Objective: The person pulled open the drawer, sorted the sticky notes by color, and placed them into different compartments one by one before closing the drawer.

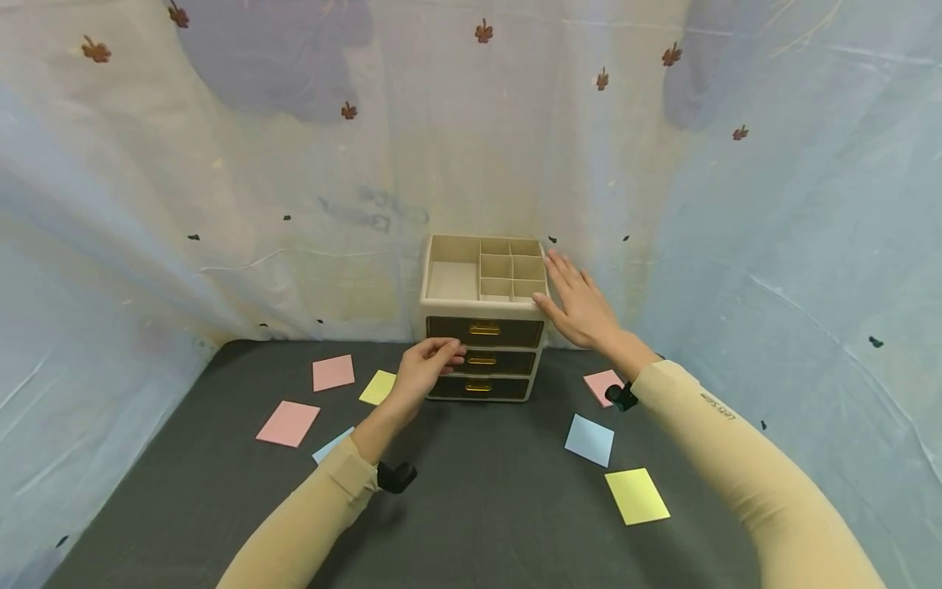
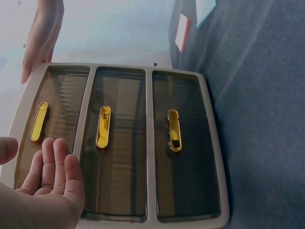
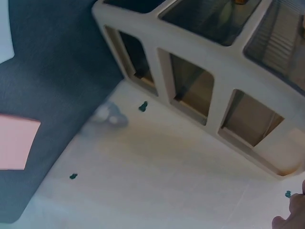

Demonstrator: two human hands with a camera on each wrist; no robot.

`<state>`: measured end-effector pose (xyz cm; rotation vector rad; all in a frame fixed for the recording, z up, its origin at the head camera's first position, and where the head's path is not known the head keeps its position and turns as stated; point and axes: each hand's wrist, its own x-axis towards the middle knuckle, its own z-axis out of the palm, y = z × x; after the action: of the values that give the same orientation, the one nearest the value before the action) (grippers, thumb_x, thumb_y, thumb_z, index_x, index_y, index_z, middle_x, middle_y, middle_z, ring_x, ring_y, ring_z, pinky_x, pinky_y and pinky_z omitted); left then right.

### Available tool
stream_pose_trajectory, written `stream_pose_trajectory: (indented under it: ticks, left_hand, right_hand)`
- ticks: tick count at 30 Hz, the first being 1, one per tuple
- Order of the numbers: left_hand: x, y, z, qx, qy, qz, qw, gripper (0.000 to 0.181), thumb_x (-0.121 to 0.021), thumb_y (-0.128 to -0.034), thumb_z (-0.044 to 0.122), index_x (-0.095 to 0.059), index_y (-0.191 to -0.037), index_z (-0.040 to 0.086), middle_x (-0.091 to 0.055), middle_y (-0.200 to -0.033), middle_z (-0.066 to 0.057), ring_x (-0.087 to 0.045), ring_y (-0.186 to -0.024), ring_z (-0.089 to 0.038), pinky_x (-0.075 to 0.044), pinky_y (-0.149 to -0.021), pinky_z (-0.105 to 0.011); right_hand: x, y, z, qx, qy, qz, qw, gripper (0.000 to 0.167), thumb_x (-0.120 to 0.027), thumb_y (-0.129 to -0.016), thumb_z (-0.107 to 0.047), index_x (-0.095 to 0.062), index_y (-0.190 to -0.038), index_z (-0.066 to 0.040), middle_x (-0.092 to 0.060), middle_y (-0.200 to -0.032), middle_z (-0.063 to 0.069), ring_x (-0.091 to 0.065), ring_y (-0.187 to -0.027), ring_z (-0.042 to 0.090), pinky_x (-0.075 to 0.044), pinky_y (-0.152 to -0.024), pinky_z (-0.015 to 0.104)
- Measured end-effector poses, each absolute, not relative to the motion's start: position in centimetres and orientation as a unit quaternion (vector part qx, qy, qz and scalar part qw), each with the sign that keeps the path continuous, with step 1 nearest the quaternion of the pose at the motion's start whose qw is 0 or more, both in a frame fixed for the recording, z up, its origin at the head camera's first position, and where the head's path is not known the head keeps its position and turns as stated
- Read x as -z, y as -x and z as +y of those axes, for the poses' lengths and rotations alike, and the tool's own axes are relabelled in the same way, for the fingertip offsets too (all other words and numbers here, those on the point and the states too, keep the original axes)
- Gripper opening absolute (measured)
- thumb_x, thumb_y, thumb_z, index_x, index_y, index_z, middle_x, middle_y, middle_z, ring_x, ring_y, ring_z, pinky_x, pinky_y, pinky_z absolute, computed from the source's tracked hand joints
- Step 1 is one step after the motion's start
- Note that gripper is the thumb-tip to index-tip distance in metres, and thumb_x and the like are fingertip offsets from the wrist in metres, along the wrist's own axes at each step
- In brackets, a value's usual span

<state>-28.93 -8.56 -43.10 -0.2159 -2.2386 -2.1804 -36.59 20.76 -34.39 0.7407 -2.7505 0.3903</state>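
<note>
Your left hand point(image 1: 423, 370), loosely curved with thumb apart and pinching nothing, is the nearer to the top gold handle point(image 1: 484, 329), lying crosswise just up and right on the drawer unit point(image 1: 482, 308), your straight-fingered right hand point(image 1: 584, 311) at its upper right edge.

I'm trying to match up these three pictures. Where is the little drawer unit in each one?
Head view: the drawer unit stands near the centre.
Left wrist view: it fills much of the left and centre, seen from the front, appearing turned sideways.
Right wrist view: upper right, seen from one side, cut off by the picture's edge.
Shared landmark: the dark tabletop.
</note>
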Motion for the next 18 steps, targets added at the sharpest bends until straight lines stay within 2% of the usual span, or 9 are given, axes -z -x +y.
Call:
stream_pose_trajectory:
  ticks: [8, 18]
  left_hand:
    - [42.6, 30.1, -7.6, 0.718, 0.049, -0.694, -0.017, 0.039, -0.063, -0.1061, 0.034, -0.070, -0.128, 0.002, -0.075, -0.119, -0.014, -0.073, -0.108, -0.025, -0.054, -0.103, -0.051]
    - [42.7, 31.0, -6.5, 0.731, 0.044, -0.680, -0.021, 0.041, -0.062, -0.1068, 0.036, -0.072, -0.122, -0.001, -0.077, -0.114, -0.015, -0.076, -0.098, -0.022, -0.059, -0.097, -0.043]
  right_hand:
    - [34.4, 37.2, 20.9, -0.115, -0.260, -0.952, 0.117, 0.078, -0.032, -0.111, -0.055, -0.008, -0.168, -0.008, -0.002, -0.175, 0.005, -0.002, -0.161, 0.027, -0.004, -0.129, 0.053]
    - [34.3, 37.5, 20.8, -0.091, -0.265, -0.954, 0.111, 0.076, -0.032, -0.112, -0.053, -0.008, -0.168, -0.008, -0.003, -0.175, 0.007, 0.000, -0.161, 0.026, 0.000, -0.130, 0.048]
